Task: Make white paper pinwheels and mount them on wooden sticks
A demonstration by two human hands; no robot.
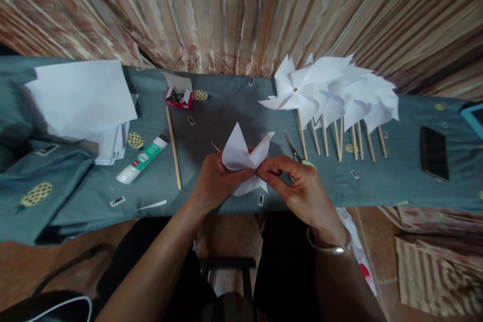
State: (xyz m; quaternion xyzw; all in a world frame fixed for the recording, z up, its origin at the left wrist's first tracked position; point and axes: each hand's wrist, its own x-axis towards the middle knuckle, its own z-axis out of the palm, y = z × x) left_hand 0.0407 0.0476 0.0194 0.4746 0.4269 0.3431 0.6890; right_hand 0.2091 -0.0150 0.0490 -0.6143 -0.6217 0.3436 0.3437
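Note:
A white paper pinwheel [237,150] with its points folded toward the middle is held up above the front of the table. My left hand [217,181] is closed on it from the left, the thumb pressing near its centre. My right hand [296,181] pinches at that same centre with thumb and forefinger; a small dark thing, perhaps a pushpin, shows between the fingertips but is mostly hidden. Partly behind my right hand lies a pair of scissors [293,148]. A bare wooden stick [173,148] lies to the left of my left hand.
A small red box [179,96] of metal pins stands open at the back. Left are a glue stick [143,159], a paper strip [151,205] and stacked white paper [83,95]. Several finished pinwheels [313,80] on sticks overlap at right, near a dark phone [433,153].

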